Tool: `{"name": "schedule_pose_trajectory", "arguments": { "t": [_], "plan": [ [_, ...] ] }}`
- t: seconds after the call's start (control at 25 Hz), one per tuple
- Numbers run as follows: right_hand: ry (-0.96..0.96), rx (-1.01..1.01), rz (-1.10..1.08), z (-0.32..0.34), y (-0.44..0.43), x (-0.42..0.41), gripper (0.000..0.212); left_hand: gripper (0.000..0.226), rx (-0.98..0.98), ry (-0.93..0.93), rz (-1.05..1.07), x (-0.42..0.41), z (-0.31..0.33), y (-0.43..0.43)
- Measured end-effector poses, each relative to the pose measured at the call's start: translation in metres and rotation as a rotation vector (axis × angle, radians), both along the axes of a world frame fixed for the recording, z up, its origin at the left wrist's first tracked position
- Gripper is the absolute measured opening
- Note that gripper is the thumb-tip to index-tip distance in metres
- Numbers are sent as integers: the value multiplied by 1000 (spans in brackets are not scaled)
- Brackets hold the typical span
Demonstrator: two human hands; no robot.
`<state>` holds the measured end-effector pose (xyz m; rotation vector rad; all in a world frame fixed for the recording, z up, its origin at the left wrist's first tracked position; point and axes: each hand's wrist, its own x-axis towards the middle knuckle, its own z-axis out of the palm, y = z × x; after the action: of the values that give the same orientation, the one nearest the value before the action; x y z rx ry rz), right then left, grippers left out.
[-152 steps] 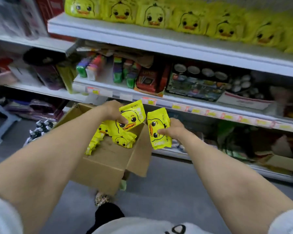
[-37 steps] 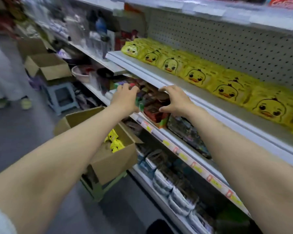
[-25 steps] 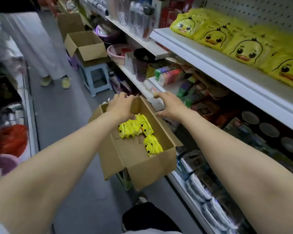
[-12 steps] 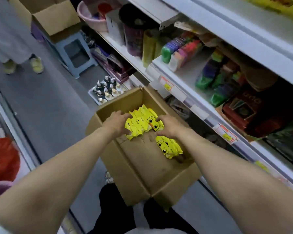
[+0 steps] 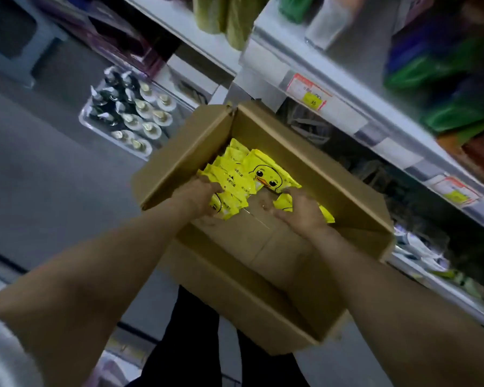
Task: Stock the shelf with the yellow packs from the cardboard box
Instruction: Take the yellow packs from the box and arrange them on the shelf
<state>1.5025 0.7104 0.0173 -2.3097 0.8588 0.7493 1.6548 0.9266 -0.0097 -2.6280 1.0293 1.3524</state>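
At frame centre, inside the open brown cardboard box (image 5: 185, 152), left hand (image 5: 197, 195) and right hand (image 5: 301, 210) each curl fingers around yellow duck-print plastic packs (image 5: 259, 170); white metal shelf (image 5: 347, 107) at upper right.

We are looking down into an open brown cardboard box (image 5: 249, 297), which is standing just beside the white edge of the shelf (image 5: 347, 113) with its flaps folded outward. Inside, yellow packs (image 5: 263, 171) printed with a cartoon duck face are lying in a loose, overlapping heap at the far end of the box floor, while the near end is showing bare cardboard.
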Motion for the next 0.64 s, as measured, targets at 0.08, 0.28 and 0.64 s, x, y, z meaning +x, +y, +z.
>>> {"name": "schedule_pose_trajectory", "arguments": {
  "t": [0.08, 0.28, 0.64],
  "plan": [
    [-156, -79, -117, -16, 6, 18, 65, 78, 7, 15, -93, 8, -26, -5],
    [-281, -165, -221, -55, 14, 33, 67, 77, -43, -42, -245, 19, -68, -16],
    [-185, -230, -284, -97, 13, 38, 28, 58, -3, -49, -402, 23, -92, -13]
  ]
}}
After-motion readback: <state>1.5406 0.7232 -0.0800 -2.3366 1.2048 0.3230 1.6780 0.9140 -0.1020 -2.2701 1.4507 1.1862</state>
